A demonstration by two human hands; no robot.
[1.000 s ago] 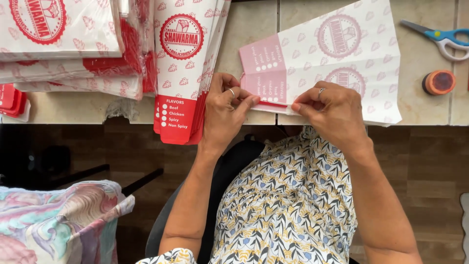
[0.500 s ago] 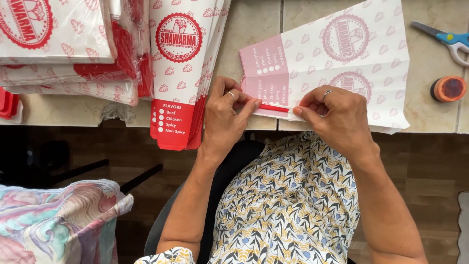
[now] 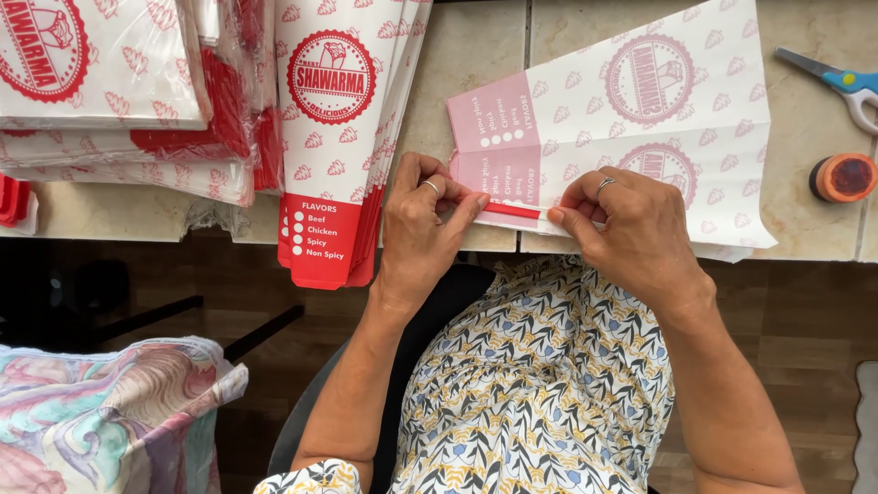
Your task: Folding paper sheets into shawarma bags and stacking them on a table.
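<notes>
The beige tiled desk [image 3: 476, 55] carries a flat pink-and-white printed paper sleeve [image 3: 695, 110] at its near edge, stacks of red-and-white printed sleeves [image 3: 334, 128] to the left, blue-handled scissors [image 3: 837, 80] and 1 orange tape roll [image 3: 843, 177] at right.

Paper wrapper [image 3: 640, 119]: thin matt paper, red print showing faintly through from the other side, creased at the near fold. Stack of wrappers [image 3: 334, 137], left: matt printed paper; far-left bundles [image 3: 119, 110] under glossy clear plastic film. Counter [image 3: 476, 55]: smooth stone-like tiles, slight sheen. Scissors [image 3: 846, 82], far right: metal blades, glossy plastic handles. Tape roll [image 3: 843, 177]: glossy. Blouse [image 3: 540, 384]: printed matt cloth.
</notes>
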